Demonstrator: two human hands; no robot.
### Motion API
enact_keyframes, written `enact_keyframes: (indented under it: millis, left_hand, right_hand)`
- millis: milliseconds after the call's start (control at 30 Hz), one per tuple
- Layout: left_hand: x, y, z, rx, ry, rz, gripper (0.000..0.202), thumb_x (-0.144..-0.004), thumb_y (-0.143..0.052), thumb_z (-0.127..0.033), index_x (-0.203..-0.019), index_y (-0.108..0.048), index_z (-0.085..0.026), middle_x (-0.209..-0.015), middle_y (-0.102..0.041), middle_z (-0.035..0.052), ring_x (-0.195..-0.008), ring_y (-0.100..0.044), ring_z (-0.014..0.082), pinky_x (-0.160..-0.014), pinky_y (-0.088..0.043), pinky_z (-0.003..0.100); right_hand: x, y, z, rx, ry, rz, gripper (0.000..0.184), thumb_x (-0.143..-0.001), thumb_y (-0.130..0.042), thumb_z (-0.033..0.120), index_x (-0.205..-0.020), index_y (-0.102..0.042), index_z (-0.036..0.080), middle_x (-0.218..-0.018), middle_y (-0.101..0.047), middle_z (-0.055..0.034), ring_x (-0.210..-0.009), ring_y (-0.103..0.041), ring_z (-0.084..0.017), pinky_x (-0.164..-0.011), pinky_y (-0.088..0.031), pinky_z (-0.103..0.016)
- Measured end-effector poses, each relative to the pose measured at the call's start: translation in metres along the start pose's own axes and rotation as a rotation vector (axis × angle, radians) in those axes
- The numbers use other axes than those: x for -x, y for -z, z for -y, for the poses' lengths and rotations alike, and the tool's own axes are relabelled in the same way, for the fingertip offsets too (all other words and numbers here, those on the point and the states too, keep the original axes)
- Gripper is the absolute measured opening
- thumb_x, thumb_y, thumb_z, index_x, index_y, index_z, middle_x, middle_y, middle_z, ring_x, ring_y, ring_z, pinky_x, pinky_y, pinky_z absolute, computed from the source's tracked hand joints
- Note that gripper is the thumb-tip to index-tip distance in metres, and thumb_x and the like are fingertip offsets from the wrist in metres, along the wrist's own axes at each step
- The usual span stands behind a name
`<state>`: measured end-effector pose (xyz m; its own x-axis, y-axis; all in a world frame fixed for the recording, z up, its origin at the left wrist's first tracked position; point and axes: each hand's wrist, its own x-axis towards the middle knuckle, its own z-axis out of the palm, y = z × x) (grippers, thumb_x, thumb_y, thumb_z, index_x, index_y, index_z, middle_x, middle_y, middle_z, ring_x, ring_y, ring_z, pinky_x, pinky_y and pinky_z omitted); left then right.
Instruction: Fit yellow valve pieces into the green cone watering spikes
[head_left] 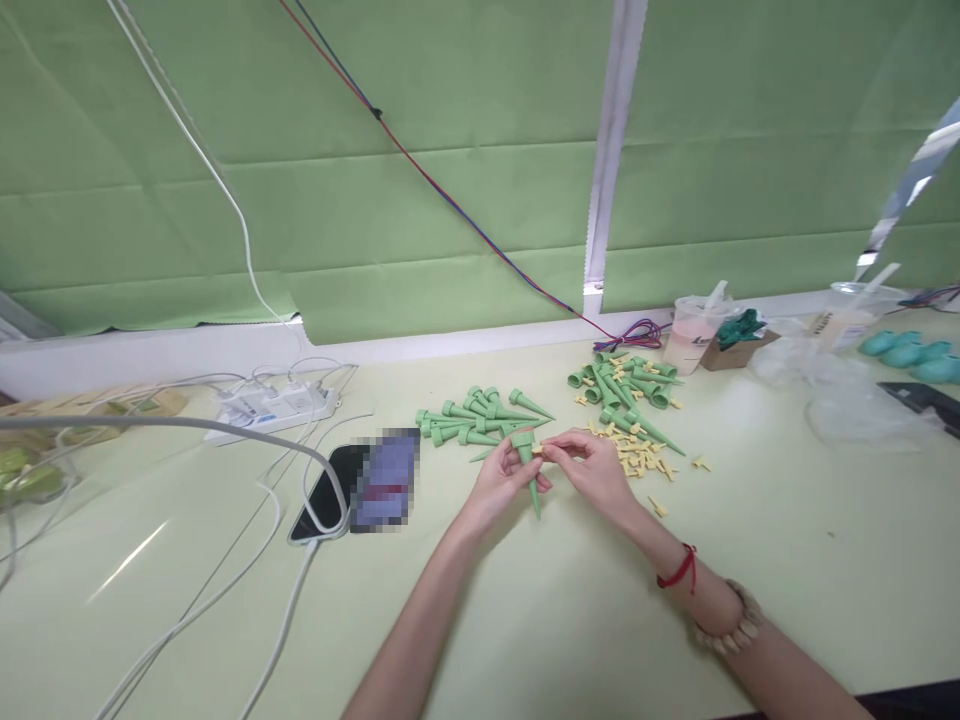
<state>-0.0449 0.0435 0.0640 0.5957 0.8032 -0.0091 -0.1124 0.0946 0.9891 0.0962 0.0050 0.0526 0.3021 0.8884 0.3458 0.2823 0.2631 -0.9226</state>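
My left hand point(496, 482) is closed round a green plastic spike point(523, 446), its wide capped end up and its tip pointing down. Between the thumb and fingers of my right hand point(592, 468) is a small yellow plastic piece point(538, 450), held against the side of the spike's wide end. Whether it sits in the spike I cannot tell. Behind my left hand lies a group of green spikes point(472, 408). Beyond my right hand is a heap of more green spikes point(626, 380), with a pile of loose yellow pieces point(641, 455) in front of it.
To the left, a phone point(330, 490) lies beside a blurred-out screen point(386, 480), with white cables around them. A power strip point(274, 408) stands near the wall. At the back right are a drink cup point(690, 335), a cardboard box point(731, 350), a plastic bag point(855, 405) and teal objects point(911, 352).
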Motion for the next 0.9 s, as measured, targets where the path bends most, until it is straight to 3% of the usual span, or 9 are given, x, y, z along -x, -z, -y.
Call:
enact_keyframes:
  millis: [100, 267, 367, 600, 733, 900]
  left_hand:
    - [-0.004, -0.001, 0.005, 0.024, -0.038, -0.030, 0.048, -0.067, -0.066, -0.033, -0.108, -0.049, -0.015, -0.087, -0.058, 0.0046, -0.055, -0.055, 0.0083, -0.060, -0.047, 0.025]
    - [-0.003, -0.006, 0.004, 0.059, -0.052, -0.133, 0.059, -0.065, -0.067, -0.037, -0.115, -0.046, -0.013, -0.067, -0.050, -0.0016, -0.046, -0.045, 0.0060, -0.038, -0.039, 0.018]
    - [-0.001, -0.007, 0.000, 0.034, -0.052, -0.159, 0.066, -0.063, -0.068, -0.038, -0.119, -0.045, -0.014, -0.068, -0.051, -0.0016, -0.046, -0.044, 0.0055, -0.037, -0.042, 0.018]
    - [0.002, -0.003, -0.006, -0.035, -0.104, -0.195, 0.059, -0.071, -0.062, -0.038, -0.122, -0.039, -0.019, -0.062, -0.048, -0.0041, -0.040, -0.041, 0.0048, -0.032, -0.038, 0.016]
    - [0.003, -0.004, -0.007, -0.044, -0.093, -0.162, 0.055, -0.072, -0.060, -0.039, -0.120, -0.040, -0.020, -0.060, -0.045, -0.0051, -0.037, -0.039, 0.0037, -0.030, -0.034, 0.014]
    - [0.004, -0.007, -0.006, -0.026, -0.067, -0.133, 0.046, -0.075, -0.056, -0.041, -0.114, -0.037, -0.025, -0.064, -0.045, -0.0054, -0.040, -0.044, 0.0052, -0.028, -0.035, 0.014]
  right_hand:
    - [-0.001, 0.000, 0.000, -0.045, -0.029, 0.024, 0.012, -0.071, -0.062, 0.026, -0.073, -0.067, 0.015, -0.075, -0.067, -0.0061, -0.069, -0.063, -0.016, -0.066, -0.051, -0.027]
    - [0.000, -0.002, 0.001, -0.202, -0.125, 0.088, 0.018, -0.068, -0.065, 0.031, -0.075, -0.066, 0.014, -0.073, -0.067, -0.0062, -0.066, -0.063, -0.016, -0.063, -0.052, -0.028]
    - [0.000, -0.002, 0.002, -0.230, -0.150, 0.116, 0.022, -0.067, -0.066, 0.034, -0.076, -0.066, 0.014, -0.073, -0.067, -0.0059, -0.062, -0.061, -0.015, -0.060, -0.051, -0.027]
    - [-0.001, 0.003, 0.006, -0.284, -0.192, 0.159, 0.030, -0.071, -0.060, 0.040, -0.086, -0.067, 0.014, -0.080, -0.066, -0.0066, -0.057, -0.057, -0.011, -0.060, -0.051, -0.027]
    - [0.000, 0.003, 0.004, -0.204, -0.112, 0.182, 0.031, -0.068, -0.064, 0.036, -0.091, -0.067, 0.015, -0.078, -0.065, -0.0068, -0.064, -0.060, -0.014, -0.059, -0.051, -0.026]
    - [0.002, 0.002, 0.003, -0.056, 0.016, 0.165, 0.019, -0.072, -0.061, 0.032, -0.079, -0.068, 0.016, -0.077, -0.064, -0.0063, -0.069, -0.061, -0.015, -0.065, -0.050, -0.026]
